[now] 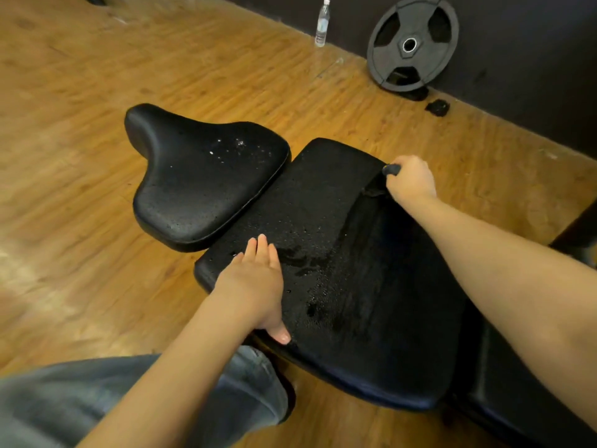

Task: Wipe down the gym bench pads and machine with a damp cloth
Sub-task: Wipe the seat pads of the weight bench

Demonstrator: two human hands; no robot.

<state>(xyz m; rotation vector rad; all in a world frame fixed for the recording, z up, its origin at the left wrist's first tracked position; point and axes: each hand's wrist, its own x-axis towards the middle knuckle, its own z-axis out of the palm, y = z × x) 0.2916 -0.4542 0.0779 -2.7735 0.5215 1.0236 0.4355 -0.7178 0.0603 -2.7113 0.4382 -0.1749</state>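
Bracing flat on the wet pad point(323, 221), the left hand point(255, 279) may slip; a cloth point(374, 185) is gripped by the right hand point(410, 179).

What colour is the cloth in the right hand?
Black, nearly blending into the black padded bench pad; the cloth shows only in the head view.

Left hand point(255, 282): flat, palm down, fingers straight and together, thumb splayed toward the body. Right hand point(408, 181): fingers curled in a grip, arm extended forward.
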